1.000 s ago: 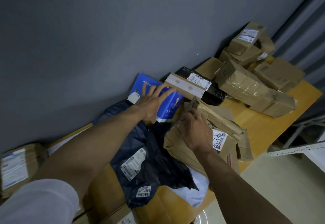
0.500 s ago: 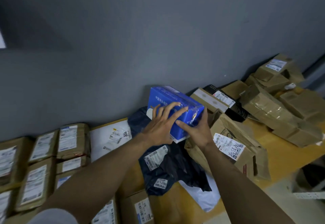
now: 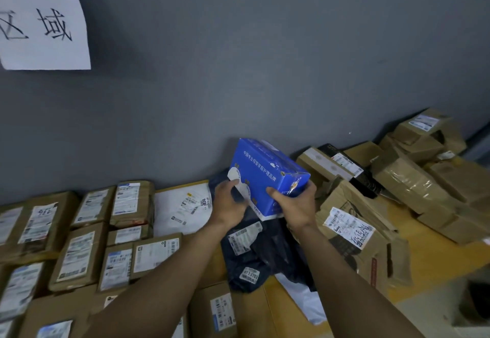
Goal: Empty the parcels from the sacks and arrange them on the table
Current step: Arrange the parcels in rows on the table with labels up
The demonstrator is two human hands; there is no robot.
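A blue box (image 3: 265,176) with white print is lifted off the table, tilted, in front of the grey wall. My left hand (image 3: 229,205) grips its lower left end and my right hand (image 3: 297,205) grips its lower right corner. Below the box lies a dark plastic mailer bag (image 3: 254,258) with white labels. To its right sits a crumpled brown parcel (image 3: 350,229) with a handwritten label. The wooden table (image 3: 424,255) shows bare at the right.
Several taped brown parcels (image 3: 79,245) with labels stand in rows on the left, next to a white mailer (image 3: 185,207). A loose heap of brown boxes (image 3: 413,176) and a black box (image 3: 352,170) fills the back right. A paper sign (image 3: 39,16) hangs on the wall.
The blue box has been picked up from the table by both hands and raised. My right hand left the brown parcel to take it. The view has swung left and up.
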